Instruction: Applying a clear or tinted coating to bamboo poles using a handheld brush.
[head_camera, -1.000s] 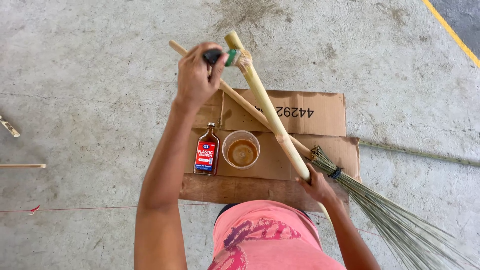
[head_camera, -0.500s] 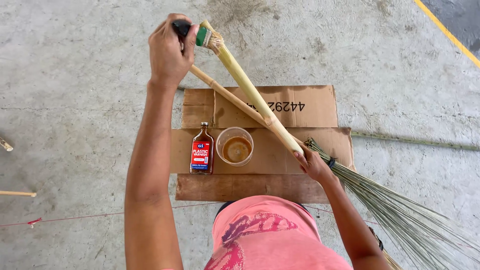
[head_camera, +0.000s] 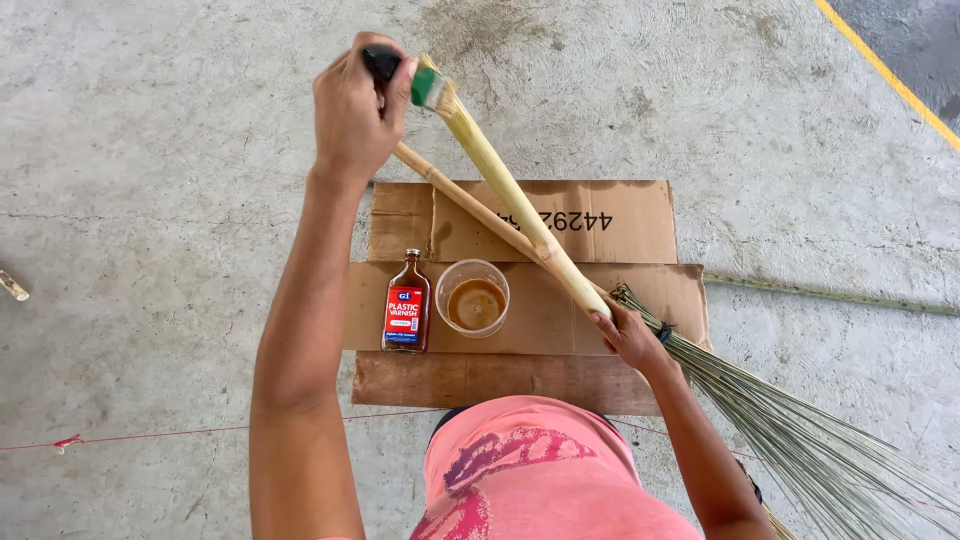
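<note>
Bare concrete floor, grey and stained, with a yellow painted line crossing the upper right corner. Flattened cardboard sheets lie on it as a work mat, probably to catch drips.

Left hand: closed in a fist around the dark handle of a paintbrush. Green ferrule and bristles press against the far tip of the broom handle.

Right hand: wrapped around the near end of that handle, just where the bundled straw head is tied on. This grip appears to prop the stick off the cardboard so the brush can reach all round it.

Broom orientation: long axis runs diagonally, from lower right to upper left. Handle tip points away from the person and to the left; straw head fans out toward the lower right, past the person's right side.

A 2nd, thinner stick lies under the broom handle at a shallower angle; they cross near the right hand.

On the cardboard, within easy reach between the arms: 1 small brown bottle with a red-and-blue label, upright, and just beside it 1 clear plastic cup holding brown liquid. Bottle and cup sit close but apart.

A red string runs across the floor at lower left.
</note>
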